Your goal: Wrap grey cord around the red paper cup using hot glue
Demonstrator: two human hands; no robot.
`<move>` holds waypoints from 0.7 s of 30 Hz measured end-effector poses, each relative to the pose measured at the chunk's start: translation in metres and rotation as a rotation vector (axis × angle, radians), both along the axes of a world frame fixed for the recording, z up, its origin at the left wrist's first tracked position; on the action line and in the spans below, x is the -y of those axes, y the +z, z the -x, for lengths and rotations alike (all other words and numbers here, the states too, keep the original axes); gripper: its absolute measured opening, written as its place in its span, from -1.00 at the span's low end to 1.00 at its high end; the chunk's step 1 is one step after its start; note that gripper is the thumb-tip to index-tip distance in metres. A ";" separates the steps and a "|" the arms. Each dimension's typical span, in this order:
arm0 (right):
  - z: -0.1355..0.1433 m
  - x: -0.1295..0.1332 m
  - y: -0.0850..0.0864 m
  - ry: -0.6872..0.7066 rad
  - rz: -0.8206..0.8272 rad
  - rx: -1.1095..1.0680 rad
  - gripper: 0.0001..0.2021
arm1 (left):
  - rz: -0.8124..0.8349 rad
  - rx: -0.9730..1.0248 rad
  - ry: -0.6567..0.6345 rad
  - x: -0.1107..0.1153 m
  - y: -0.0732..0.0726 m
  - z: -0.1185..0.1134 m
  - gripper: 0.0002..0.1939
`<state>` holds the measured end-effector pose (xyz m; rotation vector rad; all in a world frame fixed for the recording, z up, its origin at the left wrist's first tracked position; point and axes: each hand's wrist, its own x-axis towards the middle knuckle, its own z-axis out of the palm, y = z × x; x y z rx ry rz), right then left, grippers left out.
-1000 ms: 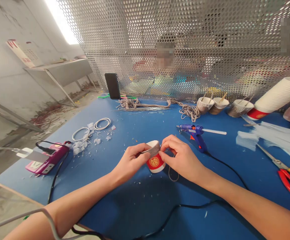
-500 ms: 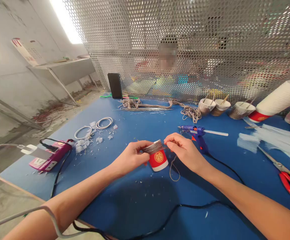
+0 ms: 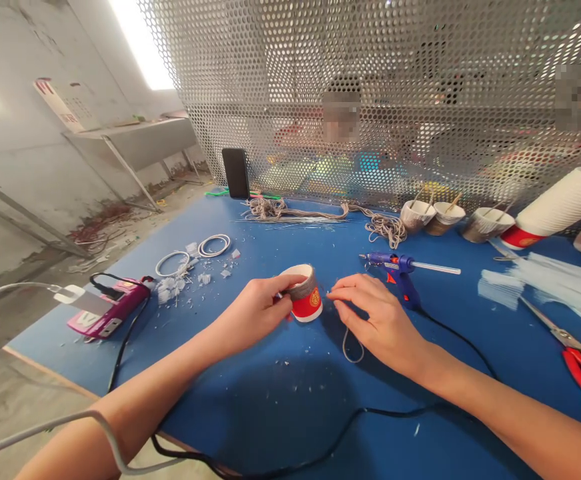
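Above blue tabletop (image 3: pixel 290 250), left hand (image 3: pixel 250 313) grips left-leaning, mouth-up cup (image 3: pixel 306 307); right hand (image 3: pixel 377 317) holds cord (image 3: pixel 353 361).

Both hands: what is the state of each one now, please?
Left hand: closed on the cup.
Right hand: half curled, off the cup; grip on the cord cannot be told.

Glare burned out a bright opening (image 3: pixel 143 43) at upper left and paled the wall (image 3: pixel 10 60) near it. Light fell evenly on my left hand (image 3: pixel 255 310) and right hand (image 3: pixel 377 317), a soft shadow pooling below them on the blue tabletop (image 3: pixel 280 247). People (image 3: pixel 343 163) behind the glinting perforated screen (image 3: pixel 280 73) looked hazy; wide-angle distortion stretched the edges.
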<state>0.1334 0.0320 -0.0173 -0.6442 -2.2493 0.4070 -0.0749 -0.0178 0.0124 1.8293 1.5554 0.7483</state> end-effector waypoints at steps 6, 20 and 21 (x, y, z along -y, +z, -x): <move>0.006 0.010 -0.025 0.027 -0.020 0.070 -0.69 | -0.062 -0.113 -0.034 0.002 -0.006 -0.006 -0.57; 0.007 0.004 -0.040 -0.066 0.259 -0.137 -0.86 | -0.634 -0.384 -0.155 0.003 -0.019 -0.010 -0.65; 0.007 0.003 -0.040 -0.079 0.311 -0.141 -0.88 | -0.631 -0.368 -0.153 0.003 -0.018 -0.010 -0.65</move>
